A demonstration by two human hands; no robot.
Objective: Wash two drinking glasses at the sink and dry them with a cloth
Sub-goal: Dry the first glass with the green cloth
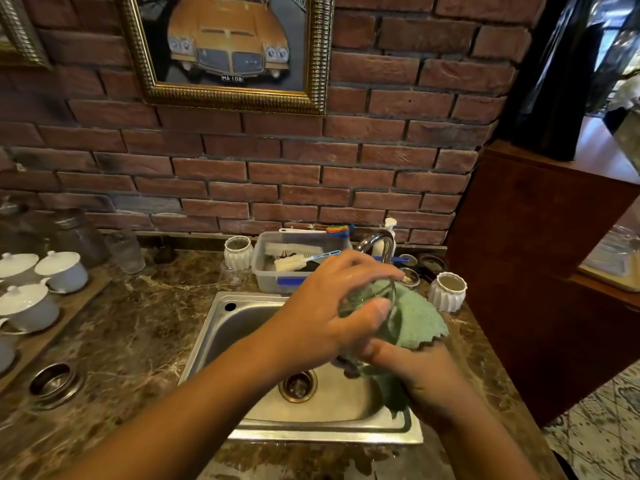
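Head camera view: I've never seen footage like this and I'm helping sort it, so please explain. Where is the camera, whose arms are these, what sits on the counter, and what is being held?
There is no machine here. A person wears one camera on the head, and it looks down at their own arms. The left hand grips a clear glass over a steel sink. The right hand holds a green cloth, which seems pushed into the glass to dry it. On the marble counter behind the sink are a tap, a plastic tub of brushes and a white ribbed pot. Lidded white cups stand on the left.
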